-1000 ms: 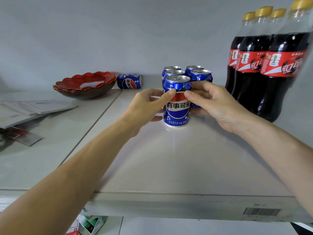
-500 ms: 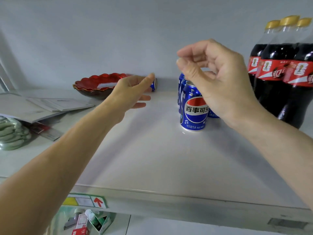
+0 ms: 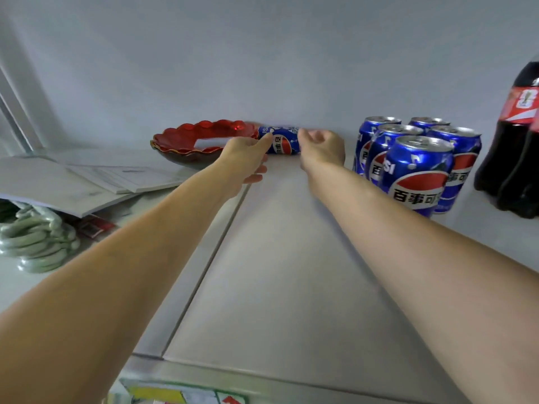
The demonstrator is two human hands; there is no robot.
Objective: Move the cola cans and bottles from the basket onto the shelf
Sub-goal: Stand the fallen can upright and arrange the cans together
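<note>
Left hand (image 3: 245,158) and right hand (image 3: 320,147), both loosely open, flank the tipped can (image 3: 281,144). Judged light, rigid, rolls easily; grip its round sides

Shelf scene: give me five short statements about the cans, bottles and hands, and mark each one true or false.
1. A blue can lies on its side at the back of the shelf. True.
2. The left hand and the right hand reach toward that lying can from either side. True.
3. The upright blue cans stand left of the red bowl. False: they stand to its right.
4. The cola bottles lie flat. False: they stand upright at the right edge.
5. The right hand holds a bottle. False: it touches no bottle.
</note>
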